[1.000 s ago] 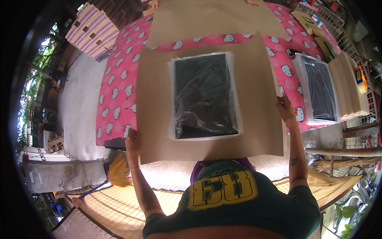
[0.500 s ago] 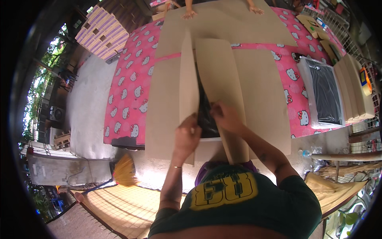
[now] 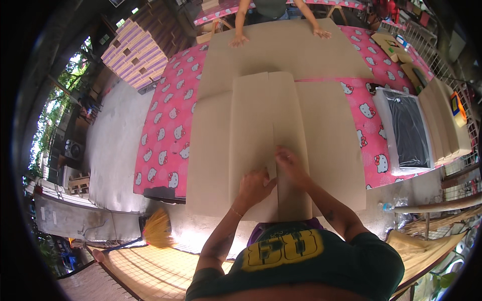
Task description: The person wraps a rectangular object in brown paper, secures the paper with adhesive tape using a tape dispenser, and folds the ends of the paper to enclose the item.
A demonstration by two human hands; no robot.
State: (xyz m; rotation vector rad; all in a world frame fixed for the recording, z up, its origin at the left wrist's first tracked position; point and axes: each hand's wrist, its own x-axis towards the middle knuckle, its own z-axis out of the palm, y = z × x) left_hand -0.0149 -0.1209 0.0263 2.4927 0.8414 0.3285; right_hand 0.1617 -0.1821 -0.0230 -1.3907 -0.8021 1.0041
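where left grip rests, folded cardboard lies beneath

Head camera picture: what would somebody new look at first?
Probably the bright pink cat-patterned cloth, showing at left and right. Next, in the middle, the folded brown cardboard, with the person's left hand and right hand near the line where its flaps meet. Then maybe the yellow broom at lower left.

Folded brown sheet with a lengthwise seam

It lies long and narrow, one end toward the person's body, its plain matte flaps turned inward to a seam near the middle; whether they overlap is unclear. Beneath spreads a wider flat brown sheet on the pink-covered surface.
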